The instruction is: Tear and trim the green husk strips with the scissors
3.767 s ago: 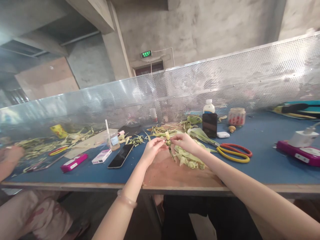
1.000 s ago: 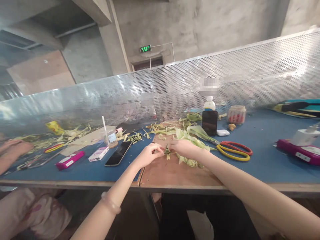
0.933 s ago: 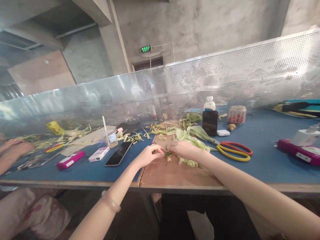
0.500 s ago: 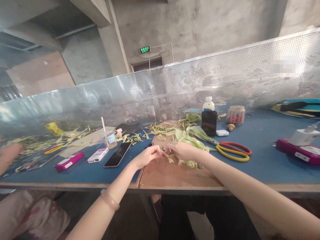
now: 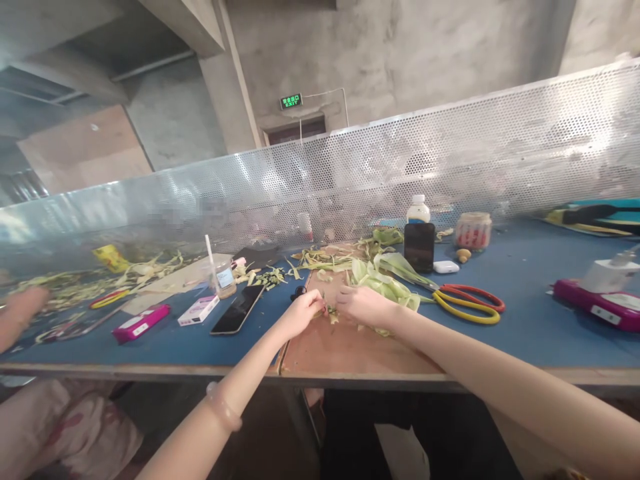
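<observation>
Over the brown board (image 5: 345, 353), my left hand (image 5: 304, 313) is pinched closed, its fingertips at a small pale green plant scrap (image 5: 333, 319). My right hand (image 5: 364, 305) sits just opposite, fingers bent together with the tips close to the same spot. Whatever lies between the fingers is too small and too hidden to name. Pale green corn husk leaves (image 5: 383, 288) lie behind and beside my right hand. Just past my left fingers is a small black object (image 5: 299, 292). Scissors with red and yellow handles (image 5: 467, 305) rest to the right, blades toward the husks.
Left on the blue table: a black phone (image 5: 238, 311), a small white box (image 5: 199, 310), a magenta device (image 5: 141, 324) and a cup with straw (image 5: 223, 278). Behind stand an upright dark phone (image 5: 419, 247), a bottle (image 5: 418, 210) and a jar (image 5: 473, 231). Another person's hand (image 5: 25, 313) is far left.
My left hand has drawn its fingers closer together and shifted slightly right. My right hand's fingertips have pulled back a little from the left ones, so a small gap shows.
</observation>
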The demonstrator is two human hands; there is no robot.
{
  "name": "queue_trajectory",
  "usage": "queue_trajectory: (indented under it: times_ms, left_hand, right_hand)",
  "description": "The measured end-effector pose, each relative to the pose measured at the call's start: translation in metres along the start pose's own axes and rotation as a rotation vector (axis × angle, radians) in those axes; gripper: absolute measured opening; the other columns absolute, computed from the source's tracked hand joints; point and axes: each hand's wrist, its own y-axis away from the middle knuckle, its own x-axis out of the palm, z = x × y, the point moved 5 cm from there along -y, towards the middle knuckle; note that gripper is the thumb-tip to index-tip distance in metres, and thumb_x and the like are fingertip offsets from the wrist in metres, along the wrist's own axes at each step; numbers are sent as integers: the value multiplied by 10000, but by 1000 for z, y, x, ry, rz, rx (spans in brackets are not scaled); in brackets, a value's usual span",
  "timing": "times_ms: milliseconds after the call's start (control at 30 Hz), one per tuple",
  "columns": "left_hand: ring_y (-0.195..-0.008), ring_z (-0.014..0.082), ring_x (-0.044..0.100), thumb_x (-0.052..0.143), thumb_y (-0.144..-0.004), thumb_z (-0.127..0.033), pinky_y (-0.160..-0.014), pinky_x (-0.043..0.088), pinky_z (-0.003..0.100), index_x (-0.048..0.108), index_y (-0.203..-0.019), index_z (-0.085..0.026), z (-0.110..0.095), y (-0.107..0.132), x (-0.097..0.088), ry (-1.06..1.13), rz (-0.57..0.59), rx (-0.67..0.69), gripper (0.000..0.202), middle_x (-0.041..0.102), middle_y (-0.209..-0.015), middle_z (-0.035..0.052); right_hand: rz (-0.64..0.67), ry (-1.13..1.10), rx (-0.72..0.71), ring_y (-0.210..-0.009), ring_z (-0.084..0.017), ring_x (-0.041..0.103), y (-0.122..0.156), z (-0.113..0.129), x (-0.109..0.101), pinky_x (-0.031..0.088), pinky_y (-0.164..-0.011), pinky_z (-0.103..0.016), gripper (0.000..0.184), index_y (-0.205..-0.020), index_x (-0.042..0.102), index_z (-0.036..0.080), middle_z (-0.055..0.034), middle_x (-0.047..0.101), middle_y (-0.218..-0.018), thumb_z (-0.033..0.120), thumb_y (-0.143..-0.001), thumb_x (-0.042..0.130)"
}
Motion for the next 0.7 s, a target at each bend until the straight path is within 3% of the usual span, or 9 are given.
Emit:
queue_trajectory:
  times_ms: [133, 333, 500, 600, 700]
  left_hand:
    - [-633, 161, 512, 446, -756, -375, -662, 381, 260, 539, -608, -183, 2, 1, 0, -141, -17, 16, 259, 584, -631, 1]
    - [-664, 170, 528, 426, -770, -381, -681, 379, 268, 537, -622, -180, 8, -1, -1, -157, 3, -14, 274, 599, -666, 13]
    - [-754, 188, 549, 455, -760, -407, -746, 386, 295, 561, -667, -168, 14, -2, 1, -21, -14, -38, 277, 615, -722, 33]
    - [-789, 188, 560, 506, -739, -383, -772, 391, 303, 578, -733, -153, 16, -1, 3, 93, 0, -63, 241, 632, -767, 46]
    - [-841, 185, 571, 560, -714, -306, -800, 392, 302, 579, -817, -136, 17, -1, 5, 160, 31, -108, 200, 641, -843, 65]
  right_hand:
    - [-6, 48, -1, -812, -184, 495, -4, 5, 8, 386, -649, -276, 145, -785, 614, 111, -84, 586, -783, 104, -798, 469]
    - [-12, 52, 24, -803, -196, 497, -4, 2, 12, 395, -642, -280, 123, -789, 606, 101, -81, 579, -776, 100, -775, 484]
    - [-181, -274, 129, -821, -158, 497, -4, -12, 8, 396, -706, -260, 188, -848, 578, 130, -63, 571, -846, 39, -741, 453]
    - [-285, -495, 204, -749, -129, 500, -4, -18, 5, 392, -689, -244, 180, -803, 573, 150, -32, 575, -769, 55, -763, 425]
    - [-315, -573, 266, -666, -116, 488, -2, -22, 4, 381, -624, -223, 118, -761, 566, 153, -16, 557, -700, 96, -746, 464]
